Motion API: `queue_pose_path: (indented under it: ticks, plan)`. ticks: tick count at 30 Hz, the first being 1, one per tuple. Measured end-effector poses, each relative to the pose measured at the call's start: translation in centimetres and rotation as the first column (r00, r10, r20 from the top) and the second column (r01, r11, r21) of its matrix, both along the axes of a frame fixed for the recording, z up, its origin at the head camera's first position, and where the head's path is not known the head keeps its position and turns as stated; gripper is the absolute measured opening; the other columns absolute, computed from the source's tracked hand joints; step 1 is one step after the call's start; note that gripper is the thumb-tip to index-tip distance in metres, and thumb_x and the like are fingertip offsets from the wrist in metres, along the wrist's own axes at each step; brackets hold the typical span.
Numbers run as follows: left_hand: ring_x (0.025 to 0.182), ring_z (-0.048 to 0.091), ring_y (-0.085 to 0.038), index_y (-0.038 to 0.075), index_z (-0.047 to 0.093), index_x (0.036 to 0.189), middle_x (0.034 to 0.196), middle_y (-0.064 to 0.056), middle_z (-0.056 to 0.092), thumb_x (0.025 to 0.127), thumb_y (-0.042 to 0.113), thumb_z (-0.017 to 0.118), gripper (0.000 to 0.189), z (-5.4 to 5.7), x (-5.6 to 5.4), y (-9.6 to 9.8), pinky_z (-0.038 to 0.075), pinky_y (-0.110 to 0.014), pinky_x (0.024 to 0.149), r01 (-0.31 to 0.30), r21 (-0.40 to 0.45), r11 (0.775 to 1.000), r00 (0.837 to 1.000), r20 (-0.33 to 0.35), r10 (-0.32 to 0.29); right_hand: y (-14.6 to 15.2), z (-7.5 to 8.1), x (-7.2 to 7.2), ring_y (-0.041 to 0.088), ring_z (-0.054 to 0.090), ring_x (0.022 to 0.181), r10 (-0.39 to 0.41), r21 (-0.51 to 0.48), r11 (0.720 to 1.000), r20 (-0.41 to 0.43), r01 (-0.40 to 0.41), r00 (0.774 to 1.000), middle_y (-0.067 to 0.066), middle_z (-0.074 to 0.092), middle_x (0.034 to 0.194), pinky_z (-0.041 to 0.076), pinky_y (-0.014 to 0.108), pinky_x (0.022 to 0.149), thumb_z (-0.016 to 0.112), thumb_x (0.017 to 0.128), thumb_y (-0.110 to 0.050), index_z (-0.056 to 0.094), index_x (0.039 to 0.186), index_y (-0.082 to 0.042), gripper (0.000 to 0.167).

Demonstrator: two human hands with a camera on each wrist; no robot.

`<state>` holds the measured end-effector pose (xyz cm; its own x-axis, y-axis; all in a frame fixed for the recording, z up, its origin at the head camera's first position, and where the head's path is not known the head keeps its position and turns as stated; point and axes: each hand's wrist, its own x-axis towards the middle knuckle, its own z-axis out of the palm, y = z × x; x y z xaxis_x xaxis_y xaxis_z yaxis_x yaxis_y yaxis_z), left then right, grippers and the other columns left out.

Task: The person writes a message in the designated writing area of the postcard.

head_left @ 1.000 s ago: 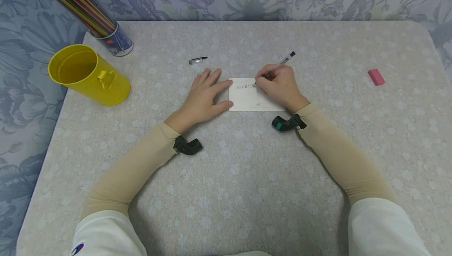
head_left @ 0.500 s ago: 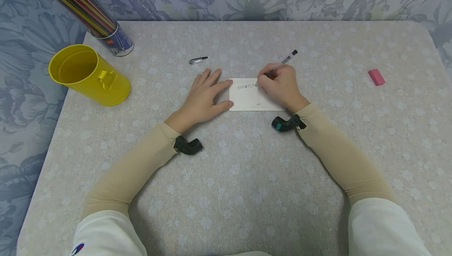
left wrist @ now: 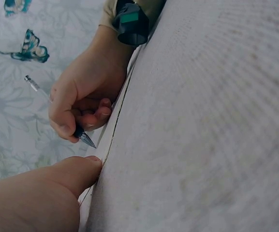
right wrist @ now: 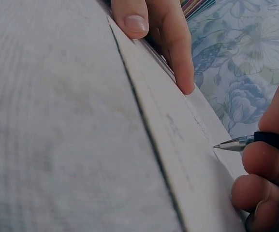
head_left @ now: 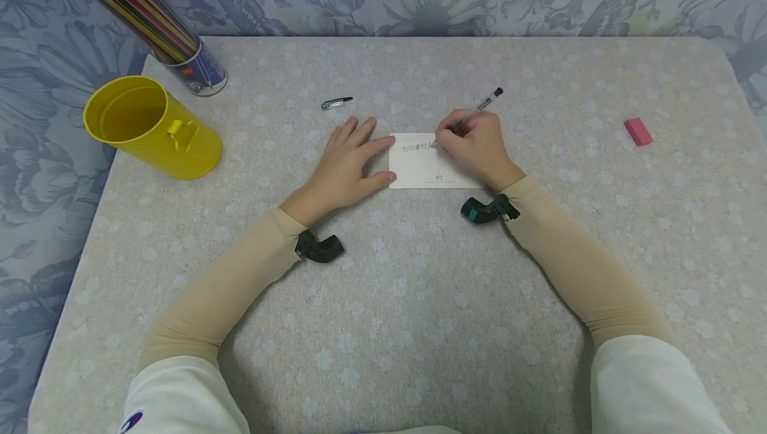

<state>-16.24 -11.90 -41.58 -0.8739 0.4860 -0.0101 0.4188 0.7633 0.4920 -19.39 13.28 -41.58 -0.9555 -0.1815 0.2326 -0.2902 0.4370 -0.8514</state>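
A small white card [head_left: 413, 168] lies flat on the table, with a line of handwriting near its top and a small printed mark lower down. My right hand [head_left: 479, 144] pinches a clear gel pen [head_left: 488, 100], its black end pointing up and away. In the right wrist view the metal tip of the pen [right wrist: 233, 144] is at the card's surface, by the written line. My left hand [head_left: 344, 168] lies spread on the table, its thumb and index fingertip resting on the card's left edge. In the left wrist view the left thumb [left wrist: 83, 171] presses the card's edge.
A pen cap [head_left: 337, 103] lies beyond my left hand. At the left stand a yellow bucket-like cup [head_left: 192, 148] and a tall tube of colored pencils [head_left: 206, 74] with a blue lid. A pink eraser [head_left: 638, 131] lies at the far right. A floral wall backs the table.
The pen in my right hand has shifted slightly over the card, its end tilting a little to and fro. My left hand and the card have stayed in place.
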Motion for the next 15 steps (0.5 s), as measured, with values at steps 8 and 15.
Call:
queue_pose_path:
  ticks: [8,15]
  plan:
    - [0.157,0.013,-0.048,0.013,0.053,0.150,0.166,-0.022,0.028,0.095,0.043,0.068,0.065,0.03,0.06,-0.05,0.008,-0.066,0.126,0.002,0.002,1.000,1.000,-0.002,-0.002,-0.08,-0.03,0.01,0.003,0.041,0.044,0.008,0.005,1.000,0.025,-0.008,1.000,-0.001,0.063,0.064,0.030,0.017,0.044,0.062,0.084,-0.004,0.077,0.078,0.000,0.017]
    - [0.157,0.013,-0.049,0.013,0.053,0.150,0.167,-0.022,0.028,0.095,0.043,0.068,0.065,0.10,0.13,-0.04,0.008,-0.065,0.126,0.000,0.001,1.000,1.000,0.000,0.000,-0.05,0.04,0.03,0.005,0.043,0.043,0.004,0.004,1.000,0.026,-0.004,1.000,-0.002,0.059,0.059,0.030,0.018,0.042,0.059,0.083,-0.002,0.076,0.076,-0.001,0.018]
